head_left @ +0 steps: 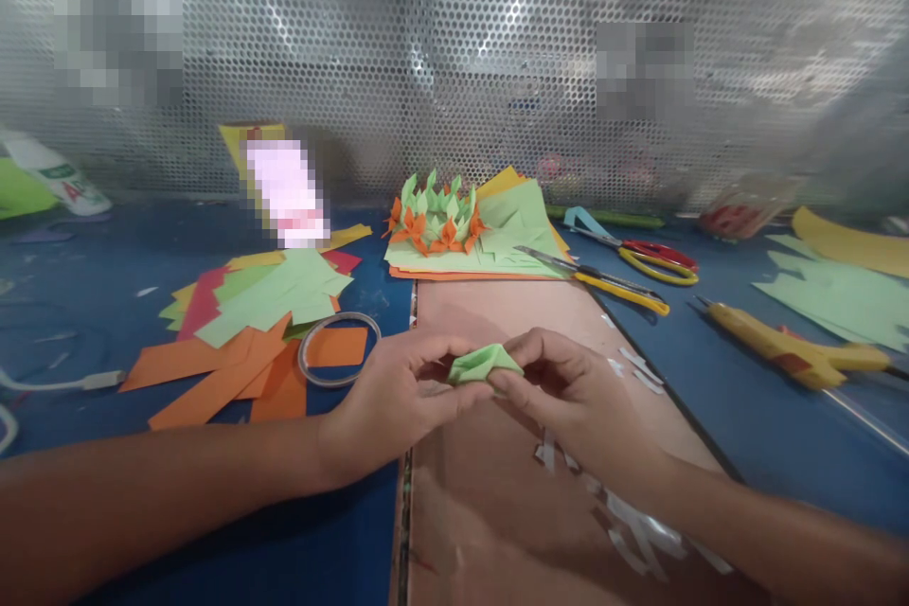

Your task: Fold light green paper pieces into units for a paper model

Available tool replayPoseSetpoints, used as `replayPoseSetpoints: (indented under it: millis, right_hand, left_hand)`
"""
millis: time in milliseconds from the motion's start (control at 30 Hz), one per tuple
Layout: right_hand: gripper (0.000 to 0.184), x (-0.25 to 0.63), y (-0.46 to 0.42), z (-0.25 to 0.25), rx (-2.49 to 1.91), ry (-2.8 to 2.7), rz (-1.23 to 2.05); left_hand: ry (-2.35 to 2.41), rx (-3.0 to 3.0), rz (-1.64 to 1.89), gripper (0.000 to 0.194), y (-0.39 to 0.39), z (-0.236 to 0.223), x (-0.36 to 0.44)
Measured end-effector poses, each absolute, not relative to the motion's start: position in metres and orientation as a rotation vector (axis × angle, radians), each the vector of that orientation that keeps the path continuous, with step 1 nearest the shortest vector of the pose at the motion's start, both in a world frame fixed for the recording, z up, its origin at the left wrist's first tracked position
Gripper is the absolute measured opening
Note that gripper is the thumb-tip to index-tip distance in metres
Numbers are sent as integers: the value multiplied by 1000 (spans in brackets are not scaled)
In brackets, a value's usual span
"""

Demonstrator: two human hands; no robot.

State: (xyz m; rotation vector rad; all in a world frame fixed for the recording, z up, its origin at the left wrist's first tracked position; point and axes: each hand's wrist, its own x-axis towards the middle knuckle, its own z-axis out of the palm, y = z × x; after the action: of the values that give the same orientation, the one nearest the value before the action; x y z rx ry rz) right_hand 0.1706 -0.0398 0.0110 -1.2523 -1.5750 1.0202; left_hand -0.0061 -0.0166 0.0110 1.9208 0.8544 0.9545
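Note:
A small folded piece of light green paper (486, 362) is held up between my two hands, over the brown board (483, 511). My left hand (389, 398) pinches its left end between thumb and fingers. On the other side, my right hand (568, 388) grips the right end, its thumb pressed on the near face. Beyond them, a ring of folded green and orange paper pieces (440, 216) rests on a stack of coloured sheets (522, 222). A roll of tape (305, 362) lies just left of my left hand.
Orange and green paper strips (248, 341) spread to the left, near a white cable (99, 382). At right lie a yellow cutter knife (617, 292), scissors (657, 260) and a yellow glue gun (788, 341). A white glue bottle (61, 175) lies back left. Perforated metal sheet (426, 38) closes the back.

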Motion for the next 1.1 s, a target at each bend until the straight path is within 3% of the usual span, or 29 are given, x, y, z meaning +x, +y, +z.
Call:
replayPoseSetpoints:
  millis: [333, 667, 1100]
  right_hand:
    - [20, 172, -35, 8, -1240, -1633, 1134]
    - [29, 172, -30, 5, -1248, -1480, 1293]
    - [22, 176, -31, 4, -1151, -1455, 1488]
  left_hand:
    - [819, 1442, 928, 19, -12, 6, -3]
    - [857, 1304, 829, 19, -9, 5, -2]
    - [850, 1186, 865, 17, -9, 7, -1]
